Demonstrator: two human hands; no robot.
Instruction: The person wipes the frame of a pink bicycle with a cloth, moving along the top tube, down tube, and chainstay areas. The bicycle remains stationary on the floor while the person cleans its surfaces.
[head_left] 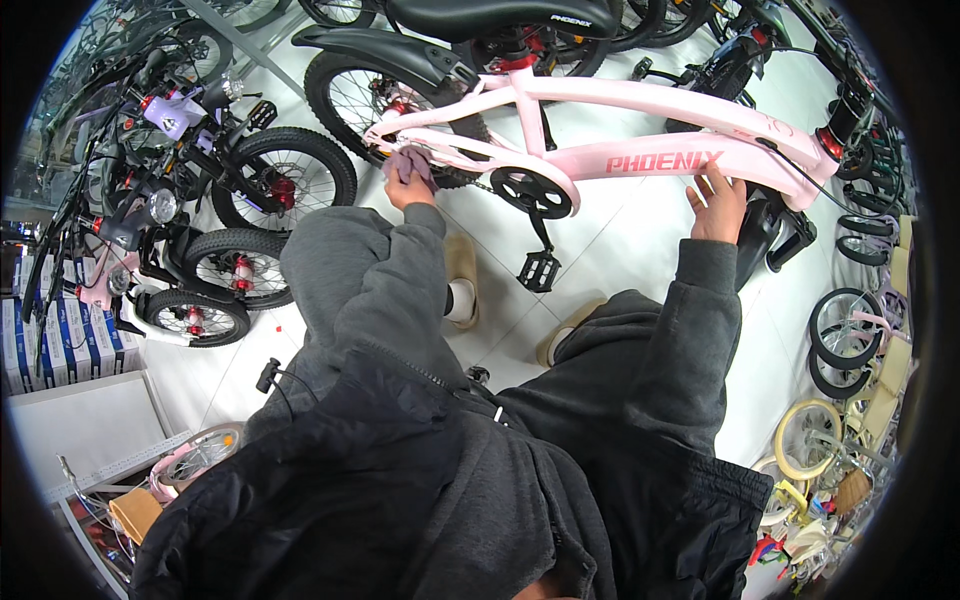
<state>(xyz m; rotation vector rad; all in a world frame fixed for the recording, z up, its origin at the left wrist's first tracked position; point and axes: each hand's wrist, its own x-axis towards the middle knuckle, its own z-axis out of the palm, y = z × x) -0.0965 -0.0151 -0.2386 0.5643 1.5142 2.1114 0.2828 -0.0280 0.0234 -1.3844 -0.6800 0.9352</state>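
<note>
A pink bicycle (590, 162) stands crosswise in front of me, with a black saddle (480, 18), a black rear fender and a black pedal (538, 271). My left hand (414, 190) is closed on a crumpled mauve cloth (408, 160), at the rear stays beside the back wheel. The cloth hides whatever lies directly behind it. My right hand (718, 206) has its fingers apart at the lower edge of the frame's thick down tube, fingertips against the pink paint and nothing held.
Parked bicycles with black tyres (283, 181) crowd the left side. White and blue boxes (75, 340) are stacked behind them. Wheels (845, 328) line the right, above loose small parts and bags (810, 535). White floor tiles (590, 250) lie around my feet.
</note>
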